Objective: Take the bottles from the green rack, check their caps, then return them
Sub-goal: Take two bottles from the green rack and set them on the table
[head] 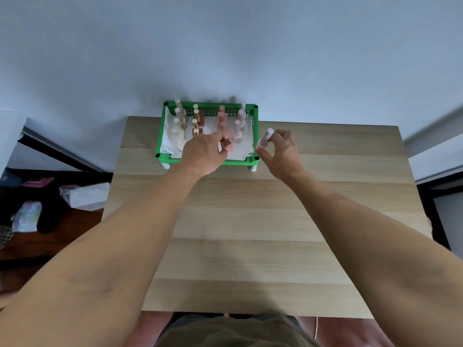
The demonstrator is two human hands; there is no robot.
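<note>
A green rack (pixel 255 126) stands at the far edge of the wooden table (pixel 250 221), lined with white paper. Inside it stand several small bottles in columns: cream, gold and red, salmon pink, pale lilac. My left hand (pixel 203 156) reaches over the rack's front and its fingers close on a salmon pink bottle (pixel 228 144) in the front row. To the right of the rack, my right hand (pixel 283 151) holds a pale lilac bottle (pixel 266 138) tilted, outside the rack, above the table.
The rack sits against a pale blue wall (pixel 225 46). Left of the table, on a dark floor, lie bags and cloth (pixel 50 201). White furniture edges show at far left and far right. Bare tabletop stretches between the rack and me.
</note>
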